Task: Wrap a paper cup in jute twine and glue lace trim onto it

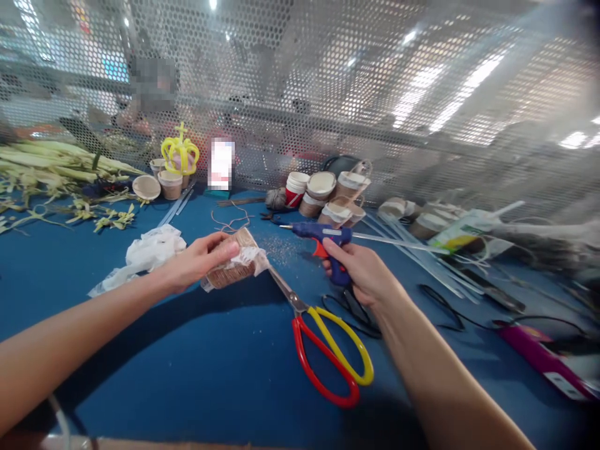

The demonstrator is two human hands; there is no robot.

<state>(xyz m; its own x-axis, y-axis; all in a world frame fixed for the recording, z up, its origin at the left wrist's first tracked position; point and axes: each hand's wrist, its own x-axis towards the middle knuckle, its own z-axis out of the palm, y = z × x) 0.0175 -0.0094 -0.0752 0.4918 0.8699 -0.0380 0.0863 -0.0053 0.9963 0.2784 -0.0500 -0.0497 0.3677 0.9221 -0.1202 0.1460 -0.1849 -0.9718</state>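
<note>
Our left grip [209,251] is clamped on the brown wrapped piece [232,275] over the tabletop [187,375], and our right grip [359,269] is wrapped round the glue gun [321,231]. Brown layer looks done; white fabric [249,255] probably still needs sticking.

No lettering can be read: the pale label [332,232] on the blue glue gun [304,230] is too small, and the lit screen [222,164] is pixelated.
</note>
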